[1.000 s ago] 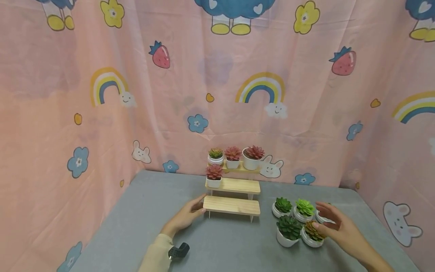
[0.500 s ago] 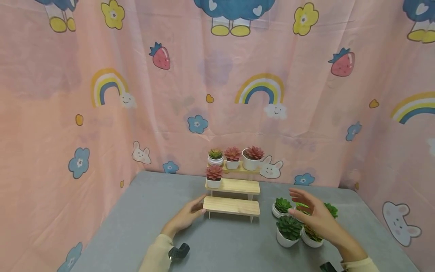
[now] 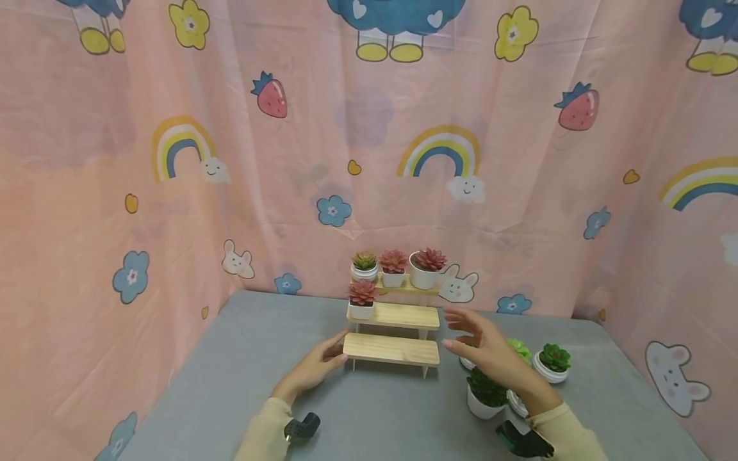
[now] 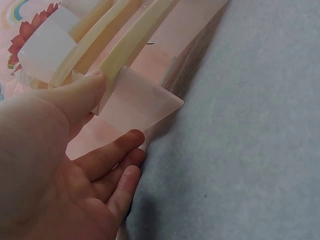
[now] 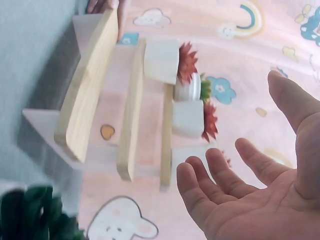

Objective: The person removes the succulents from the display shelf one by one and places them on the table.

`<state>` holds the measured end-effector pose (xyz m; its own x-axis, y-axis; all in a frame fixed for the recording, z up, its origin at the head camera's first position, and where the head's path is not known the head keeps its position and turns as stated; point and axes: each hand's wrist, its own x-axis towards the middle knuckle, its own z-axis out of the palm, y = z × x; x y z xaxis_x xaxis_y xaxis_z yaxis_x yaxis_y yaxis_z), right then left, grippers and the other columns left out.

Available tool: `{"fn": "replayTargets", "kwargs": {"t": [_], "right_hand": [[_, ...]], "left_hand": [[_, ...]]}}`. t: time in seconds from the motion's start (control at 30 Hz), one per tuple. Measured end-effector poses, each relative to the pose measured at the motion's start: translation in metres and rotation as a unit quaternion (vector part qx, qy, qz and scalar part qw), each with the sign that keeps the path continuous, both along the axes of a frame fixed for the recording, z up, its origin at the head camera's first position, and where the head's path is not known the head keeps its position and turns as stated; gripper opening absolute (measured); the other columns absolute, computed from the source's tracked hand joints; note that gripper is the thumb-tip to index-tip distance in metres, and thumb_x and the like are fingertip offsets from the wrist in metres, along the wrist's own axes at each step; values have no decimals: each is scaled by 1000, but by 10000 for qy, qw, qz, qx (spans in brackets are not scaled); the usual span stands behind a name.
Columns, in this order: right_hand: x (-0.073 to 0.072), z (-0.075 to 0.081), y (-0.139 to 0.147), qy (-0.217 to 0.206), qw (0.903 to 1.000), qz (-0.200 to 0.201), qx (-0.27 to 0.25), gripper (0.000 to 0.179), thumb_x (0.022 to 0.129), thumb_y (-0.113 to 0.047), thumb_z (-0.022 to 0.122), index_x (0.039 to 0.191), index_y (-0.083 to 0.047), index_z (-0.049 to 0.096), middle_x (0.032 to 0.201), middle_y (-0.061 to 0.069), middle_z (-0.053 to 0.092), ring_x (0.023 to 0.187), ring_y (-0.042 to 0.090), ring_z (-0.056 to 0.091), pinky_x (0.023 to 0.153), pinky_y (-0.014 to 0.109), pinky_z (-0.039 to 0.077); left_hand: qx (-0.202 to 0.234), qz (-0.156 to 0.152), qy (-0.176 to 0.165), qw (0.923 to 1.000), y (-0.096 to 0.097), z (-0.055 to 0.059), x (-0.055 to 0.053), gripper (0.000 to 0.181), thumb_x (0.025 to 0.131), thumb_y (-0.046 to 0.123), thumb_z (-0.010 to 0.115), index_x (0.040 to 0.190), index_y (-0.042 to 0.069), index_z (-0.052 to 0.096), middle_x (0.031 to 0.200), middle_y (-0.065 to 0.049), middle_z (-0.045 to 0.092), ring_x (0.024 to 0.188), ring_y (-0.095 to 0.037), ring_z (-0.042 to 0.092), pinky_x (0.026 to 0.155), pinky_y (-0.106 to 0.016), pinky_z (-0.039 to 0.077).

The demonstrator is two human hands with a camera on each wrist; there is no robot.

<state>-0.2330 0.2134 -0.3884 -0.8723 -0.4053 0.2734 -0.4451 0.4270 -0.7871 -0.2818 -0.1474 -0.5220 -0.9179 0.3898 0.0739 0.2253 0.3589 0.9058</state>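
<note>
A three-step display stand (image 3: 392, 349) with wooden shelves and clear side panels stands at mid-table. My left hand (image 3: 316, 366) rests against its left end; in the left wrist view the thumb (image 4: 86, 95) touches the lowest shelf's end, and the straight fingers lie by the clear side panel (image 4: 137, 100). My right hand (image 3: 490, 349) hovers right of the stand, holding nothing, fingers spread and slightly bent. A red succulent (image 3: 362, 299) in a white pot sits on the middle shelf's left end. The top shelf bears a green-yellow succulent (image 3: 364, 264) and two red ones (image 3: 394, 266).
Several potted green succulents stand on the grey table (image 3: 230, 358) at the right, partly hidden by my right arm. Among them are a dark green one (image 3: 487, 390) and a bright green one (image 3: 555, 358). A pink patterned curtain (image 3: 311, 141) hangs behind.
My right hand has moved left from above the group of green succulents to beside the stand, empty throughout. The left hand has stayed at the stand's left end.
</note>
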Motion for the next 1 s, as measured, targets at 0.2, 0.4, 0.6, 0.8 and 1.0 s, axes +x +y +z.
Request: {"fn": "replayTargets", "kwargs": {"t": [0.2,0.4,0.6,0.8,1.0], "right_hand": [[-12,-10,-17,-287,9993,166,-166,59,99,-20,65,150,-2,41,148,31,46,132,50,50,104,62,48],[-26,-13,-35,-679,9973,193,-200,62,99,-26,66,152,-6,40,152,29,44,137,49,47,106,59,49],[-41,-17,-53,-850,9958,171,-300,61,98,-26,67,151,-8,43,152,27,45,139,48,46,107,57,49],[-52,-20,-72,-760,9964,205,-323,60,98,-24,67,150,-6,44,152,28,45,138,49,46,109,61,46],[-64,-22,-92,-956,9944,115,-441,59,98,-17,66,150,-3,43,152,29,44,139,49,44,112,61,43]], "left_hand": [[-54,26,-13,10000,0,-2,0,59,105,25,55,159,15,34,147,-27,53,137,-44,51,114,-60,41],[-84,0,11,10000,-1,0,1,60,105,27,55,159,14,33,147,-27,52,137,-44,51,114,-59,41],[-51,-2,-13,10000,-1,0,-1,60,105,29,55,159,15,33,149,-27,51,138,-44,50,116,-59,39],[-92,-29,11,10000,-1,0,1,61,105,30,55,159,14,33,148,-27,51,137,-43,51,115,-59,40],[-63,-31,36,10000,-2,0,1,60,106,27,54,159,12,32,148,-27,52,137,-43,51,115,-59,41]]}}
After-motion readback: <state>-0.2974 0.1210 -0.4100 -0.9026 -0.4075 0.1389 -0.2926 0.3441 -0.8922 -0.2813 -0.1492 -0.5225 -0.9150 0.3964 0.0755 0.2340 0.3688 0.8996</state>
